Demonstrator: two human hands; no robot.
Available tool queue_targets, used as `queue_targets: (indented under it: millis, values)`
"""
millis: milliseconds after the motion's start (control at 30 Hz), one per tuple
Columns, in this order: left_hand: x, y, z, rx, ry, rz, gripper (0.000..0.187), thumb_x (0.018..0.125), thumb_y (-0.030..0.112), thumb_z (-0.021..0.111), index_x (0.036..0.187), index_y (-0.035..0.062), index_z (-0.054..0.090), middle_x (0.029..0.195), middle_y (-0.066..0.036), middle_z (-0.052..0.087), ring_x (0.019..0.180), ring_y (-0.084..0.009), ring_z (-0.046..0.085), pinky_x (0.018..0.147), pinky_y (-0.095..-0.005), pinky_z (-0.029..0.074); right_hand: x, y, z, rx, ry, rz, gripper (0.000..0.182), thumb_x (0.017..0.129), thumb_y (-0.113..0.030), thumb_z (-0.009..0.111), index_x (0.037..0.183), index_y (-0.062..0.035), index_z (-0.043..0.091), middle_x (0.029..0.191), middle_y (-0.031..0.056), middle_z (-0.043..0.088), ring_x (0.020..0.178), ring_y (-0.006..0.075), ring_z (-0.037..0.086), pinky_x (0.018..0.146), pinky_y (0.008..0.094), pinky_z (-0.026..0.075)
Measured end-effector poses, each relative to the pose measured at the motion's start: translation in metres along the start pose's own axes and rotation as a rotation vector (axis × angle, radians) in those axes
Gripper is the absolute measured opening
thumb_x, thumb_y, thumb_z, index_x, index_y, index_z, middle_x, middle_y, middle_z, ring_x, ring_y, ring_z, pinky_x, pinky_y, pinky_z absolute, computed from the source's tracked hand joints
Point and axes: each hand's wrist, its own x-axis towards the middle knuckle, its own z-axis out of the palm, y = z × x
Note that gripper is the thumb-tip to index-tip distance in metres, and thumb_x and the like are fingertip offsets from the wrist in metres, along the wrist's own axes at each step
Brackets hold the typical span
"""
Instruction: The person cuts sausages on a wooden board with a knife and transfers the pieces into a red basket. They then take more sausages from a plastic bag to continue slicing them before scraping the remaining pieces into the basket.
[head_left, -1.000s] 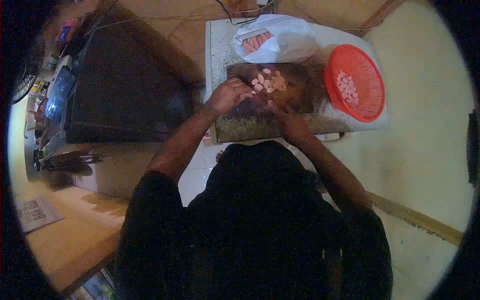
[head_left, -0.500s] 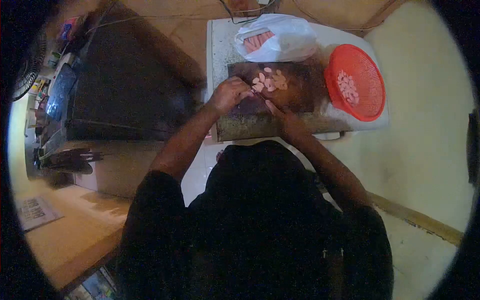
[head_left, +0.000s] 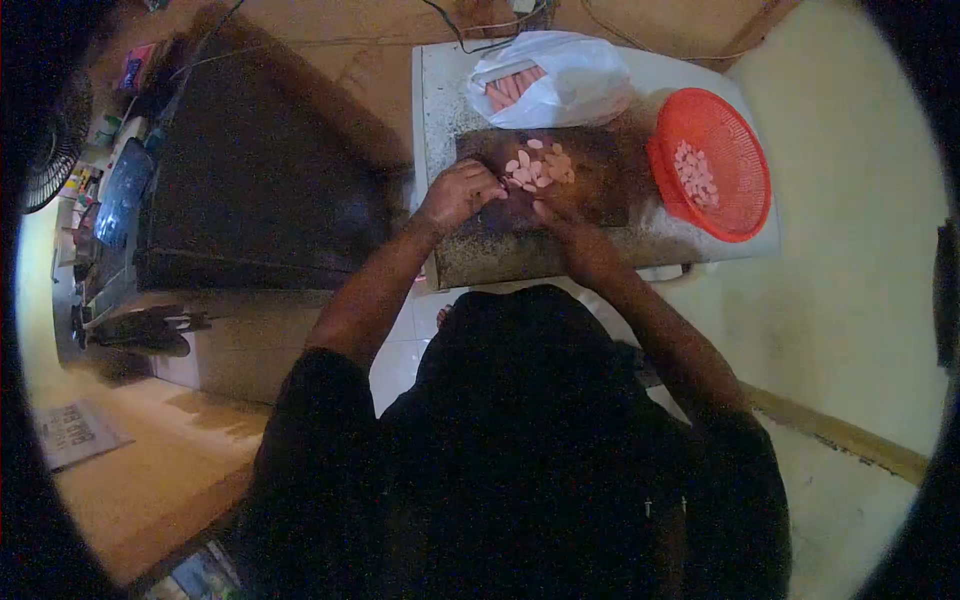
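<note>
Both hands have edged closer together: left hand (head_left: 458, 193) curled, right hand (head_left: 580, 240) loosely closed, contents unclear, beside pink slices (head_left: 540, 165) on the cutting board (head_left: 600, 165). Fingers this close risk a nick.

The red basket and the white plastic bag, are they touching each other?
Apart. The head view shows a strip of bare table between the red basket and the white plastic bag.

Slices (head_left: 540, 165) on board (head_left: 600, 190), basket (head_left: 735, 200) right, bag (head_left: 560, 85) behind
</note>
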Motion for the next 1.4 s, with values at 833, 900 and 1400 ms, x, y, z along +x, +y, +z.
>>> queue_targets:
  millis: [833, 900, 1400]
  values:
    - [0.002, 0.04, 0.031, 0.072, 0.093, -0.506, 0.017, 0.087, 0.012, 0.066, 0.102, 0.0042, 0.07, 0.102, -0.017, 0.068, 0.096, -0.0364, 0.063, 0.086, -0.043, 0.05, -0.052, 0.027, -0.026, -0.176, 0.486, 0.019, 0.055, 0.082, -0.003, 0.06, 0.132, -0.0256, 0.059, 0.115, 0.0163, 0.057, 0.098, 0.0362, 0.062, 0.08, 0.0475, 0.054]
    - [0.001, 0.044, 0.025, 0.058, 0.191, -0.47, 0.02, 0.086, 0.01, 0.066, 0.105, 0.0045, 0.07, 0.105, -0.017, 0.068, 0.099, -0.036, 0.062, 0.088, -0.0428, 0.049, -0.059, 0.032, -0.026, -0.101, 0.508, 0.101, 0.049, 0.082, -0.009, 0.063, 0.13, -0.0233, 0.061, 0.118, 0.0197, 0.057, 0.104, 0.0395, 0.061, 0.086, 0.0497, 0.052]
    - [0.032, 0.062, 0.084, 0.421, 0.082, -0.506, 0.092, 0.085, 0.054, 0.063, 0.15, 0.0002, 0.027, 0.15, -0.037, 0.025, 0.139, -0.0586, 0.02, 0.113, -0.0661, 0.013, -0.063, 0.071, -0.009, 0.047, 0.584, 0.035, 0.043, 0.084, -0.003, 0.062, 0.127, -0.0099, 0.062, 0.111, 0.021, 0.061, 0.102, 0.0381, 0.061, 0.086, 0.0454, 0.051]
